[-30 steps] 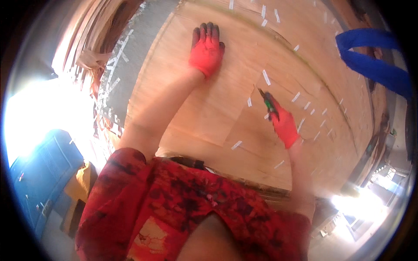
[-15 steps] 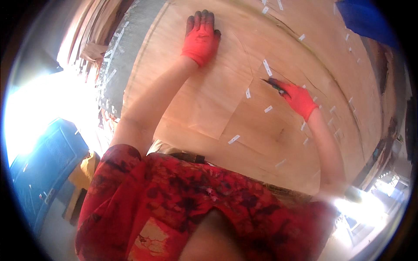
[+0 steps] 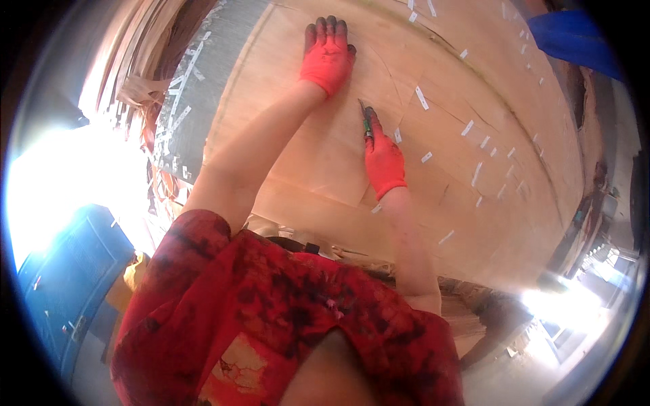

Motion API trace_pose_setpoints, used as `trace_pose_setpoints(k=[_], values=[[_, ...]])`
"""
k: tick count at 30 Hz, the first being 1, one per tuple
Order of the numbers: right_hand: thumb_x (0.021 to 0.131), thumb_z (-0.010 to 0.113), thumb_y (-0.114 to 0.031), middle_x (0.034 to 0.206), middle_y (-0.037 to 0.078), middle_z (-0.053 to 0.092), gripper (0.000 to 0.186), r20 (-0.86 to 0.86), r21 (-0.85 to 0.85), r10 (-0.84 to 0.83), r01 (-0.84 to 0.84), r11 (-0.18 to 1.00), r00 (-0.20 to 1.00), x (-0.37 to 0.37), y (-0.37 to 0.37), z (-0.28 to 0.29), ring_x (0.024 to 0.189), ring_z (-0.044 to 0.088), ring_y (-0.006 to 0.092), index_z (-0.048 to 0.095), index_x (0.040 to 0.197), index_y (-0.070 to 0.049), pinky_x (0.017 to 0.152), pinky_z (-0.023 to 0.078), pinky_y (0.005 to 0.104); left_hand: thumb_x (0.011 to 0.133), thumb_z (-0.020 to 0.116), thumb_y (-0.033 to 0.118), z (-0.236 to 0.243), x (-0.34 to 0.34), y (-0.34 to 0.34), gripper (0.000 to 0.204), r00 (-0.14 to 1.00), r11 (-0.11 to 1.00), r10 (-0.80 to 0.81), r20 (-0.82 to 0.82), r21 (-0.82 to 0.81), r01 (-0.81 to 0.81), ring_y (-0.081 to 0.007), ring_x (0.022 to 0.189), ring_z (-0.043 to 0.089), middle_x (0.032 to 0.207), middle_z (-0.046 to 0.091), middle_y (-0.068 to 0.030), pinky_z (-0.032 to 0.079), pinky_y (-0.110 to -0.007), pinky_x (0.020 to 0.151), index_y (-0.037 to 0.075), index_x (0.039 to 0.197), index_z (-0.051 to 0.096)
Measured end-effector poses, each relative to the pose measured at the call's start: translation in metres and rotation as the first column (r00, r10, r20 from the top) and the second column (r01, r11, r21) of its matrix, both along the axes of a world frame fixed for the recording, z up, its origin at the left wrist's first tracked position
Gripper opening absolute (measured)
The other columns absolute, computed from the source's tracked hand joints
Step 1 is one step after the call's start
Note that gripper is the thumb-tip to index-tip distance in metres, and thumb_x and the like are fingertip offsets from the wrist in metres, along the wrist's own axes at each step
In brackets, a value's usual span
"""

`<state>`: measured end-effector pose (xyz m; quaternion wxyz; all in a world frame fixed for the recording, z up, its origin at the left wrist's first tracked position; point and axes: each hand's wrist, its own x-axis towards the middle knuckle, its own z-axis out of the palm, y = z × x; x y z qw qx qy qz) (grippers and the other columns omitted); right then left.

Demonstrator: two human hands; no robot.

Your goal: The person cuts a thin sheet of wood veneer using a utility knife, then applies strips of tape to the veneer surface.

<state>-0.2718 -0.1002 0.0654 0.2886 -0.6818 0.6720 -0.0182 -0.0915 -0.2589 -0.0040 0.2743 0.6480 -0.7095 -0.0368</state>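
Observation:
My left hand (image 3: 327, 61), in a red glove with dark fingertips, lies flat with fingers stretched on a pale wood veneer sheet (image 3: 284, 162). Below and right of it, my right hand (image 3: 382, 155), also red-gloved, grips a green-handled knife (image 3: 367, 122). The knife's thin tip points up at the sheet, near a fine line or seam in it; whether it touches I cannot tell. Short white tape strips (image 3: 422, 98) dot the wood to the right.
A grey surface (image 3: 186, 115) with more tape borders the sheet on the left, beside layered veneer offcuts (image 3: 139, 84). A blue plastic bin (image 3: 68, 271) stands at lower left. Blue material (image 3: 569, 40) shows at upper right. Bright openings glare at both sides.
My right hand has swung left and upward with the knife, now closer to my left hand. My left hand remains flat on the sheet, with slight apparent shifts in view.

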Motion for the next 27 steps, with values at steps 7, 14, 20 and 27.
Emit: trace_pose_setpoints(k=[7, 14, 20, 27], values=[[0.101, 0.048, -0.019, 0.096, 0.021, 0.068, 0.053, 0.162, 0.06, -0.097, 0.089, 0.994, 0.982, -0.004, -0.002, 0.002, 0.085, 0.065, 0.0432, 0.039, 0.153, -0.027, 0.078, 0.052, 0.049, 0.094, 0.057, 0.028, 0.0, -0.002, 0.001, 0.06, 0.999, 1.0, 0.02, 0.031, 0.007, -0.021, -0.044, 0.142, 0.032, 0.15, 0.04, -0.025, 0.019, -0.057, 0.119, -0.002, 0.143, 0.039], [0.101, 0.049, -0.021, 0.094, 0.023, 0.069, 0.056, -0.028, -0.047, -0.043, 0.041, 0.998, 0.999, 0.012, -0.005, -0.005, 0.086, 0.066, 0.0423, 0.034, 0.154, -0.027, 0.075, 0.052, 0.052, 0.095, 0.053, 0.028, 0.001, -0.003, 0.005, 0.059, 0.999, 1.0, 0.022, 0.028, 0.006, -0.022, -0.0438, 0.144, 0.028, 0.151, 0.04, -0.0242, 0.016, -0.055, 0.12, -0.003, 0.144, 0.038], [0.102, 0.046, -0.019, 0.099, 0.028, 0.067, 0.055, -0.045, 0.017, -0.063, 0.064, 0.998, 0.997, 0.014, -0.002, 0.0, 0.091, 0.065, 0.0454, 0.032, 0.155, -0.028, 0.081, 0.052, 0.0529, 0.095, 0.055, 0.026, 0.035, -0.009, 0.04, 0.056, 0.989, 0.983, -0.142, 0.033, -0.112, 0.145, -0.0393, 0.143, 0.036, 0.151, 0.044, -0.0194, 0.02, -0.056, 0.12, 0.003, 0.145, 0.043], [0.101, 0.046, -0.019, 0.101, 0.029, 0.067, 0.058, -0.04, 0.02, -0.071, 0.072, 0.997, 0.997, 0.014, 0.0, 0.002, 0.093, 0.065, 0.0467, 0.029, 0.156, -0.028, 0.082, 0.051, 0.0535, 0.096, 0.053, 0.026, 0.021, -0.009, 0.12, 0.051, 0.936, 0.936, -0.348, 0.054, 0.076, 0.344, -0.036, 0.143, 0.037, 0.15, 0.045, -0.0189, 0.019, -0.055, 0.121, 0.003, 0.142, 0.048]])
